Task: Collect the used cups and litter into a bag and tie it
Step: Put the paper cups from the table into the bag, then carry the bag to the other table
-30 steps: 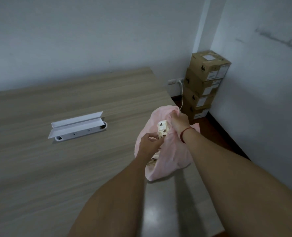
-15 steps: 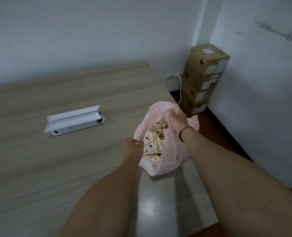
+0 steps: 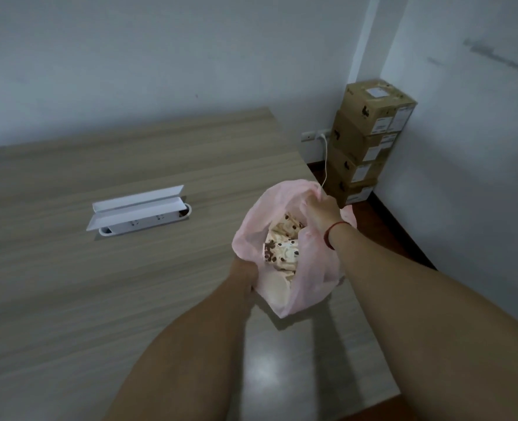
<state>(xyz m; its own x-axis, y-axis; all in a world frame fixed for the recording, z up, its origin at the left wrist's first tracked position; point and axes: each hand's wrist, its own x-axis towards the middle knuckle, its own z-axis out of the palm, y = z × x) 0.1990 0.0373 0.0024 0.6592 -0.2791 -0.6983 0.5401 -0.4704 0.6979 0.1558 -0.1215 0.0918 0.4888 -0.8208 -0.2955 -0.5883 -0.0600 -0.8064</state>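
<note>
— Where are the hands?

— Both on the pink bag (image 3: 314, 287), which stands at the near right part of the wooden tabletop (image 3: 69, 284). The left hand (image 3: 243, 273) is closed around the bag's near-left rim; its fingers are hidden by the plastic. The right hand (image 3: 321, 212) pinches the far-right rim in a gathered fold, a red cord (image 3: 332, 233) round its wrist.

— So the bag is open?

— Yes, its mouth is held wide between the two hands. Inside lie crumpled cream paper cups (image 3: 285, 246) with dark brown spots — how many, I cannot tell. The bag's bottom rests on the tabletop, close to the right edge.

— What else is on the tabletop?

— A white socket box (image 3: 144, 215) set into the surface, well to the left of the bag, its lid flaps (image 3: 136, 205) standing open.

— And beyond?

— In the corner of the room, behind the bag, cardboard boxes (image 3: 370, 138) stacked against the wall. Beside them a wall outlet (image 3: 315, 135) with a white cable (image 3: 326, 162) running down toward the bag's far rim, where the right hand hides it.
</note>
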